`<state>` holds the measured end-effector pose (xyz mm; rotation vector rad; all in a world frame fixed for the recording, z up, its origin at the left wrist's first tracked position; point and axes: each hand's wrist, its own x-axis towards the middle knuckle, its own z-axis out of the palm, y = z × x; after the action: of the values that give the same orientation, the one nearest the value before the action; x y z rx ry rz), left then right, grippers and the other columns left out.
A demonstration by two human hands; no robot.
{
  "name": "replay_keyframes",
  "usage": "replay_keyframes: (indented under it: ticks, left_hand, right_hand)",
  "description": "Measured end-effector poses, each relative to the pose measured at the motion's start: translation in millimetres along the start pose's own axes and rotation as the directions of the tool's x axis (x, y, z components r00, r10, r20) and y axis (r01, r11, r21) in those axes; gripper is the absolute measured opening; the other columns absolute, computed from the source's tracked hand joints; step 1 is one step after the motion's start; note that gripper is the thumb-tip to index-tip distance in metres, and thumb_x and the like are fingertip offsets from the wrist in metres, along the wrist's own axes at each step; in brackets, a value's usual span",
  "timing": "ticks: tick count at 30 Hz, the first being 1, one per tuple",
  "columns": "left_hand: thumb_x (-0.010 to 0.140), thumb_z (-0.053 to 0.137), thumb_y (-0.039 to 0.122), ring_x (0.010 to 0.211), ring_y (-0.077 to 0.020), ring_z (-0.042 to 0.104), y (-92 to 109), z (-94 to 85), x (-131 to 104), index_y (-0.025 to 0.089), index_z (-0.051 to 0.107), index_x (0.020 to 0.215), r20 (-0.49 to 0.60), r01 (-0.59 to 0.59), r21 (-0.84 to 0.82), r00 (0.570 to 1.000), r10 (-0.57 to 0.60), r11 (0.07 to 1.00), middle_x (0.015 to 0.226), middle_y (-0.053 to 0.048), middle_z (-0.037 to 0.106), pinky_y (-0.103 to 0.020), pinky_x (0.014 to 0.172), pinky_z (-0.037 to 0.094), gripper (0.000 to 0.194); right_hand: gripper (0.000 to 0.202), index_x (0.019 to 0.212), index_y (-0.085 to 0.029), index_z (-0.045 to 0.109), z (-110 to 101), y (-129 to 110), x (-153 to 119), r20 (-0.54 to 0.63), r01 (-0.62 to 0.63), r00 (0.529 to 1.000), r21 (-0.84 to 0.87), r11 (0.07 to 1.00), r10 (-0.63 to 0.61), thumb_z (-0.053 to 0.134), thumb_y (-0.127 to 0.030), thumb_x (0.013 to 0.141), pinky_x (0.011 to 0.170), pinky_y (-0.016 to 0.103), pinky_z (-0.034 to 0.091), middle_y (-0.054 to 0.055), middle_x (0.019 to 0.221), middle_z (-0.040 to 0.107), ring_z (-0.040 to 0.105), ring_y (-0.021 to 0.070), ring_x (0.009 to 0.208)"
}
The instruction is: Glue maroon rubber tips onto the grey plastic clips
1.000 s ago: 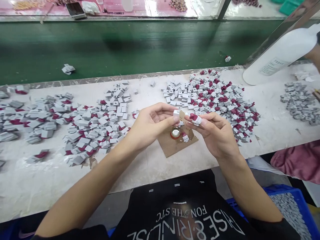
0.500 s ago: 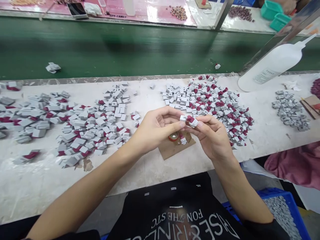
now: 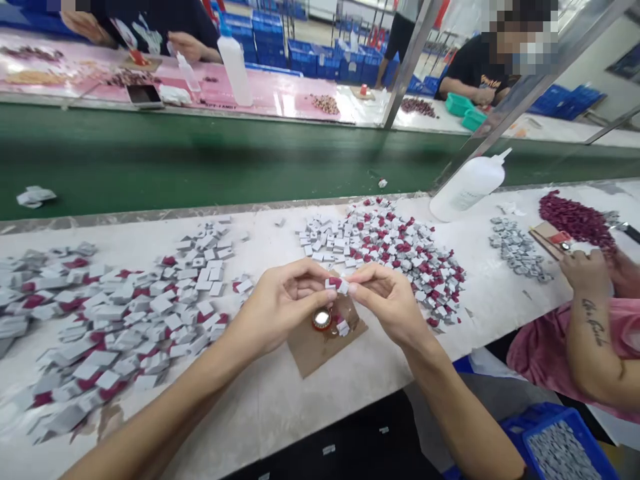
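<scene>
The left hand [image 3: 285, 303] and right hand [image 3: 390, 305] pinch a grey-and-maroon piece [image 3: 337, 285] between them, its long axis running roughly sideways from hand to hand, brown cardboard [image 3: 306, 355] lying beneath both

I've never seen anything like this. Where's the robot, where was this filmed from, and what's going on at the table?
There is no robot here: these are a person's own bare hands. The view comes from one camera worn on that person's head, looking forward and down.

The left hand and right hand meet at the fingertips, pinching a small grey-and-dark-red piece between them. Below is a brown board bearing a round, shiny cap-like thing and another small piece.

On the pale table lie a left heap and a right heap of similar pieces, with a white bottle beyond the right one. At far right, a co-worker's hand is in view.
</scene>
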<state>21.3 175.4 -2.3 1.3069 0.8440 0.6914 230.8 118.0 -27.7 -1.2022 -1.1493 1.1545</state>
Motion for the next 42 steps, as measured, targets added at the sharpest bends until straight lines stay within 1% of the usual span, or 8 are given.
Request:
replay_keyframes:
  ticks: [6,9,15,21,26,30,34,42]
  left_hand:
    - [0.085,0.091,0.048,0.089,-0.0285,0.077,13,-32.4,51,0.025,0.079,0.094,-0.049,-0.126,0.366,0.987,0.154,0.922,0.097,-0.008,0.083,-0.044,0.082,0.062,0.028]
    - [0.083,0.089,0.045,0.090,-0.0279,0.075,7,-67.1,105,0.024,0.079,0.091,-0.215,-0.114,0.489,0.945,0.246,0.865,0.096,-0.009,0.083,-0.044,0.081,0.059,0.025]
    - [0.078,0.079,0.038,0.090,-0.0212,0.077,-21,-133.5,212,0.024,0.062,0.066,-0.484,0.004,0.469,0.837,0.254,0.883,0.051,0.006,0.059,-0.038,0.080,0.051,0.025]
    - [0.079,0.077,0.038,0.110,-0.0284,0.078,-29,-142.4,230,0.024,0.058,0.064,-0.537,0.087,0.507,0.811,0.235,0.858,0.061,0.001,0.067,-0.044,0.091,0.051,0.028]
    - [0.073,0.090,0.027,0.128,-0.0393,0.067,-4,-111.4,186,0.020,0.071,0.100,-0.518,0.048,0.569,0.796,0.313,0.821,0.118,-0.016,0.076,-0.053,0.104,0.052,0.034]
    - [0.094,0.081,0.037,0.103,-0.0262,0.073,22,-61.4,130,0.025,0.070,0.134,-0.090,-0.321,0.447,0.912,0.399,0.835,0.128,-0.011,0.075,-0.044,0.096,0.058,0.043]
    - [0.104,0.072,0.034,0.104,-0.0241,0.075,25,-23.9,77,0.024,0.078,0.111,0.083,-0.383,0.328,0.922,0.377,0.864,0.112,-0.007,0.082,-0.039,0.096,0.059,0.014]
    - [0.106,0.070,0.037,0.095,-0.0245,0.078,5,-3.2,10,0.024,0.079,0.103,0.089,-0.089,0.254,0.994,0.069,0.963,0.103,-0.007,0.085,-0.040,0.087,0.062,0.017]
  right_hand:
    - [0.024,0.107,-0.023,0.082,-16,-13,68,0.117,0.008,0.993,-0.273,0.962,0.025,0.086,-0.043,0.094,0.088,0.041,0.070,0.006,0.105,0.086,0.082,0.0221,0.092]
    - [0.022,0.117,-0.021,0.081,-43,-22,132,-0.133,-0.063,0.991,-0.608,0.792,-0.024,0.076,-0.025,0.095,0.094,0.043,0.066,0.010,0.113,0.084,0.079,0.0239,0.097]
    - [0.020,0.106,-0.018,0.077,-76,-13,244,-0.360,-0.254,0.932,-0.711,0.656,-0.029,0.074,-0.013,0.087,0.114,0.051,0.051,0.014,0.110,0.080,0.072,0.0326,0.115]
    - [0.014,0.087,-0.019,0.073,-66,0,274,-0.332,-0.236,0.943,-0.666,0.708,0.002,0.075,-0.009,0.077,0.111,0.046,0.052,0.014,0.110,0.079,0.070,0.0319,0.115]
    - [0.014,0.101,-0.019,0.076,-48,-19,236,-0.200,-0.132,0.979,-0.499,0.856,0.034,0.075,-0.027,0.090,0.090,0.038,0.062,0.010,0.100,0.080,0.076,0.0246,0.096]
    - [0.030,0.107,-0.021,0.078,-30,-30,164,0.058,-0.087,0.994,-0.145,0.986,0.097,0.082,-0.046,0.090,0.075,0.035,0.063,0.005,0.092,0.079,0.072,0.0186,0.076]
    - [0.027,0.095,-0.023,0.073,-21,-30,88,0.234,-0.213,0.958,0.189,0.959,0.166,0.086,-0.046,0.092,0.065,0.030,0.061,0.001,0.084,0.076,0.068,0.0147,0.066]
    - [0.020,0.118,-0.031,0.083,-20,-31,-7,0.141,0.113,0.988,-0.350,0.930,-0.068,0.085,-0.038,0.100,0.079,0.037,0.070,0.006,0.107,0.083,0.081,0.0255,0.095]
